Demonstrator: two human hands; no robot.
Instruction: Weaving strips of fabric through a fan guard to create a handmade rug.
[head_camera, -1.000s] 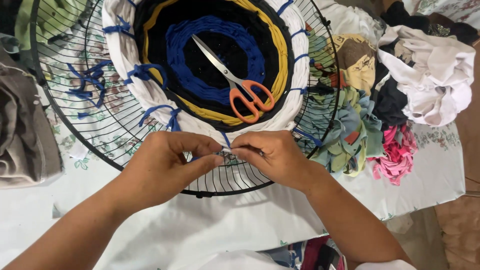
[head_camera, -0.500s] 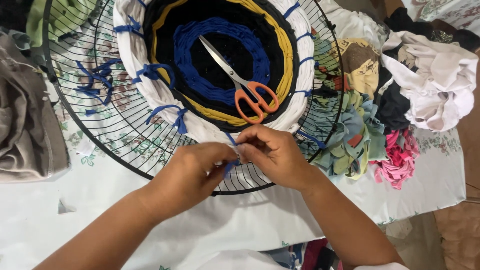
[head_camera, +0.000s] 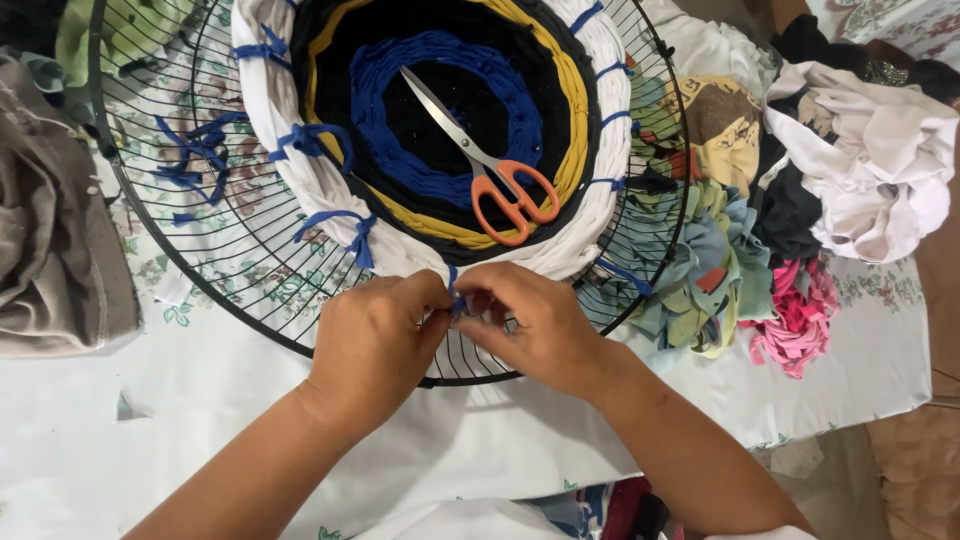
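Head view: both hands meet at the near edge of a round black wire grille (head_camera: 140, 200) lying flat on the tabletop (head_camera: 120, 450), which has a pale floral cloth over it. Left hand (head_camera: 375, 335) is closed, fingertips pinched on a thin blue fabric strip (head_camera: 454, 292); right hand (head_camera: 525, 315) is closed too, pinching the same strip from the right side. Strip sits between the 2 hands, right at the near rim of the white fabric ring (head_camera: 290, 150), and runs up onto it.

On the grille, a coiled rag mat w/ rings from outside in: white, black, mustard yellow (head_camera: 575, 110), black, blue (head_camera: 400, 160), black centre. More blue ties (head_camera: 310, 140) bind the white ring to the wires at several spots around the edge; loose blue knots (head_camera: 190, 160) sit on bare wires at far left.

Orange-handled scissors (head_camera: 490, 170) lie shut on the mat centre, handles nearest the hands, blades pointing far-left, apart from both hands.

Right of the grille: heap of cloth scraps (head_camera: 700, 260) in teal, green, pink (head_camera: 795, 315), plus white garments (head_camera: 870, 160) farther right. Left edge: folded grey-brown cloth (head_camera: 50, 240). Far left corner: green cloth (head_camera: 120, 30).
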